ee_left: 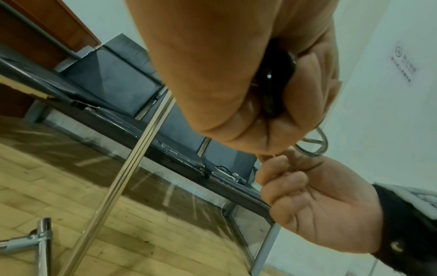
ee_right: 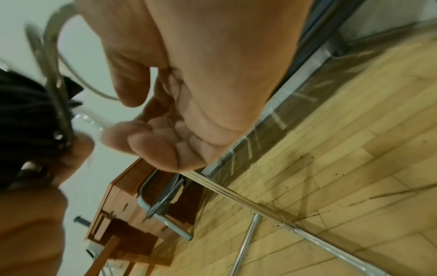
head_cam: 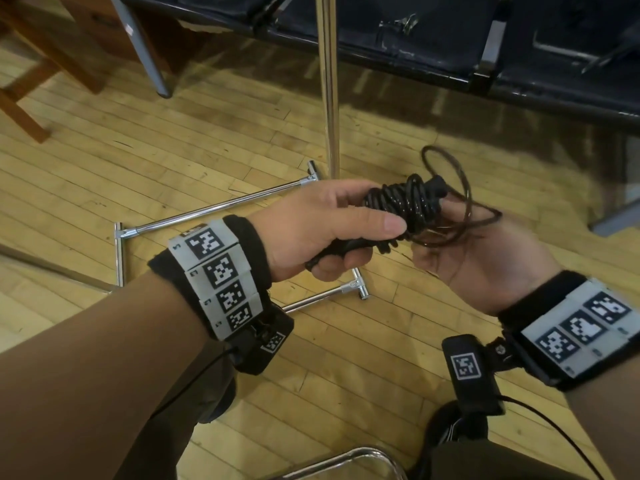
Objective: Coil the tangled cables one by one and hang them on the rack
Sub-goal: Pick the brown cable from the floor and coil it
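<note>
Two hands meet over the wooden floor (head_cam: 214,140), and between them sits the cable bundle (head_cam: 403,206). Starting from the left, the left hand (head_cam: 322,230) has its fingers and thumb curled round the black, glossy bundle, thumb lying along its near side. The head view alone shows the tight black turns wound round the middle; the left wrist view gives only a dark, shiny sliver of it (ee_left: 272,87) squeezed inside the fist. Further right, thinner brownish loops (head_cam: 450,188) fan loosely out of the bundle. The right hand (head_cam: 485,261) lies palm up beneath these loops, fingers bent. Whether it pinches a strand I cannot tell: the bundle hides its fingertips from above, and the right wrist view is blurred, showing curled fingers (ee_right: 151,145) with pale loops (ee_right: 54,61) smeared beside them. Behind the hands stands the rack (head_cam: 329,81), a chrome upright pole on a tubular base on the floor; its top is cut off in every view. A dark bench (head_cam: 415,46) runs along the far side, with brown wooden furniture (head_cam: 52,46) at far left.
</note>
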`<state>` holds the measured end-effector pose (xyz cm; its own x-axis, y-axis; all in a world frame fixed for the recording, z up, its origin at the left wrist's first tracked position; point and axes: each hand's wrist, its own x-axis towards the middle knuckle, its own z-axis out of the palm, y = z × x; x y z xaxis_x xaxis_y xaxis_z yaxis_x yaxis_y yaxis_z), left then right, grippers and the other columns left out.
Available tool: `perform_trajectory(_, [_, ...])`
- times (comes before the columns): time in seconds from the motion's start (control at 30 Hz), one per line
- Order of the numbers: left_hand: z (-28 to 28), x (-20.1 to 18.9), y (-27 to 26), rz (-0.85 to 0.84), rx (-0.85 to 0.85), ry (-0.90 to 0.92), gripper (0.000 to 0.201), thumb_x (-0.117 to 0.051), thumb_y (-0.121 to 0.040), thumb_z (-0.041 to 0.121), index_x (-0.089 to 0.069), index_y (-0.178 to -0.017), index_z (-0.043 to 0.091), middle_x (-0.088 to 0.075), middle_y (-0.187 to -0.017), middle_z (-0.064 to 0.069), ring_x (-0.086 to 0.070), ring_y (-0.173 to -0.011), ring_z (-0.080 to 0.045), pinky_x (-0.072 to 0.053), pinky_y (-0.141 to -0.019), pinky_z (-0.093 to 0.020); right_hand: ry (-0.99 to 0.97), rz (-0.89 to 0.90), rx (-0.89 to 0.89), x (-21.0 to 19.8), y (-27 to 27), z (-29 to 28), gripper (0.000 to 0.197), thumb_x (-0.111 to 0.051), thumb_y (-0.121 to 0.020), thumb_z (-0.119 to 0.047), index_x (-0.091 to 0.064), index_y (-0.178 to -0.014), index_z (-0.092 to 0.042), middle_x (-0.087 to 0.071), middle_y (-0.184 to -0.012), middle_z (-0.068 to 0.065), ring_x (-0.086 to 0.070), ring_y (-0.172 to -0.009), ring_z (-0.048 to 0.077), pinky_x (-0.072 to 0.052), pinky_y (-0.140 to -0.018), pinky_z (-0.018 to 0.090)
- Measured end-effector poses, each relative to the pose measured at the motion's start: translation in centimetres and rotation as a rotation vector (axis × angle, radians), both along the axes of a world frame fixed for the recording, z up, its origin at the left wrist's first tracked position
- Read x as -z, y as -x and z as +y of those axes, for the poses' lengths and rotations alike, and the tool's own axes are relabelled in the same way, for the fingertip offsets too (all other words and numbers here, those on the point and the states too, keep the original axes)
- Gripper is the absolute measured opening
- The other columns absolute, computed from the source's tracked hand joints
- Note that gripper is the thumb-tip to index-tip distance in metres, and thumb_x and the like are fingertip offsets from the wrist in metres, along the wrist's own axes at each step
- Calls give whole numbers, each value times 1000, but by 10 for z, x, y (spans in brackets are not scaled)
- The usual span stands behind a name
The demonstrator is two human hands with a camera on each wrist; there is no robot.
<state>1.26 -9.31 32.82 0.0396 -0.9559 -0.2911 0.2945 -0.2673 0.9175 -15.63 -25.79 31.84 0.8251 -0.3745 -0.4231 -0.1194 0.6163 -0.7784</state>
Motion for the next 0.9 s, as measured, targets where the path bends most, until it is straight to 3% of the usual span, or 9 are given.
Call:
perform_trajectory(0.1, [0, 4, 0, -57, 56, -22, 26, -79, -90, 35, -71, -113, 26, -58, -72, -6, -46, -51, -18, -39, -41, -21, -14, -36, 51, -2, -2, 1, 29, -48, -95, -8, -71, -112, -12, -70, -109, 15, -69, -94, 27, -55, -87, 40])
perform_trajectory(0.23, [1, 9, -6, -43, -27, -69, 26, -79, -91, 34, -72, -115, 25, -59, -72, -7, -46, -50, -17, -39, -40, -20, 30, 5, 129, -2, -5, 2, 45, -42, -94, 3, -73, -118, -20, -72, -120, 10, -70, -108, 29, -53, -96, 43])
perform_trajectory(0.37, [2, 15, -14, -95, -203, -158, 29, -79, -90, 39, -74, -112, 21, -59, -74, -10, -44, -48, -17, -38, -39, -22, 271, 311, 320, 8, -2, -7, 71, -40, -87, 17, -50, -145, -22, -62, -136, 2, -66, -117, 20, -54, -97, 38])
perform_trajectory(0.5, [2, 19, -7, -89, -123, -214, 25, -79, -91, 41, -74, -107, 23, -60, -67, -6, -46, -43, -14, -38, -39, -22, 733, 201, -123, 2, 2, 0, 92, -49, -78, 9, -35, -153, -43, -49, -146, -31, -44, -136, -7, -36, -108, 29])
perform_trajectory(0.57, [-1, 17, -2, -33, -91, -179, 22, -78, -92, 40, -73, -106, 23, -60, -67, -6, -45, -42, -14, -37, -38, -21, 650, 133, -322, 0, 1, 10, 85, -52, -72, 4, -45, -147, -34, -57, -138, -31, -49, -130, -11, -37, -106, 26])
perform_trajectory(0.63, [-5, 14, 1, 14, -92, -149, 29, -76, -93, 40, -71, -110, 18, -58, -66, -7, -44, -41, -14, -36, -39, -20, 511, 113, -384, 2, -1, 20, 73, -52, -70, 2, -55, -139, -23, -68, -131, -11, -59, -127, 3, -39, -108, 33])
perform_trajectory(0.73, [-7, 11, 0, -29, -143, -151, 34, -75, -92, 41, -69, -112, 14, -57, -66, -7, -43, -42, -14, -36, -40, -20, 574, 179, -439, 3, -3, 29, 32, -58, -91, -2, -67, -118, -15, -78, -99, 4, -73, -100, 14, -43, -106, 39])
perform_trajectory(0.8, [-7, 12, -1, -114, -205, -174, 37, -75, -93, 42, -67, -114, 13, -59, -66, -5, -45, -44, -14, -37, -40, -21, 608, 241, -445, 3, -4, 30, 19, -52, -102, -11, -68, -110, -15, -66, -65, 1, -69, -66, 18, -53, -89, 36])
perform_trajectory(0.9, [-8, 17, -2, -206, -340, -205, 39, -75, -91, 45, -66, -116, 15, -61, -66, -4, -48, -45, -14, -39, -41, -24, 543, 229, -440, 1, -6, 31, 19, -49, -105, -15, -65, -111, -6, -41, -55, -1, -42, -47, 16, -62, -71, 39])
